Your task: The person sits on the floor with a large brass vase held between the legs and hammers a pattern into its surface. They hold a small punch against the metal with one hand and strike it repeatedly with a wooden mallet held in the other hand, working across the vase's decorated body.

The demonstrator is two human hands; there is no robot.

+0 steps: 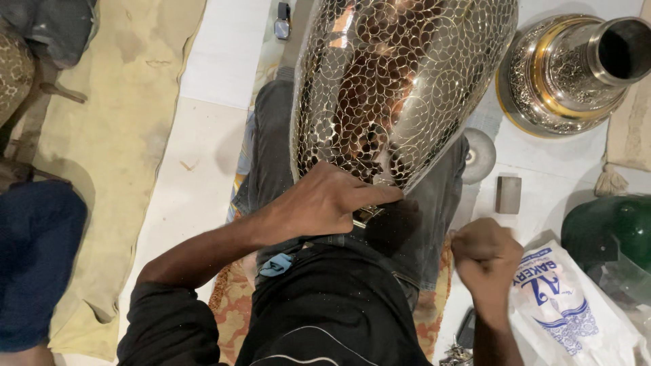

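The person's black shirt fills the bottom of the view, with grey trousers over the lap beyond it. The left hand is closed, knuckles up, thumb and fingers pinching a small metal tool right at the lower end of the vase. The vase is a big pierced metal shell with a pattern of circles and petals; it lies along the lap, its narrow end touching the left hand and its wide body running up to the top edge of the view. The right hand is a closed fist, held apart from the vase to its right; what it grips, if anything, cannot be told.

On the white floor, right of the lap, sit a round metal disc and just beside it a small grey block. A silver and gold metal vessel stands near the top right corner. A white plastic bag lies at the lower right, with a green glass shade just above it. A tan cloth covers the floor's left side.
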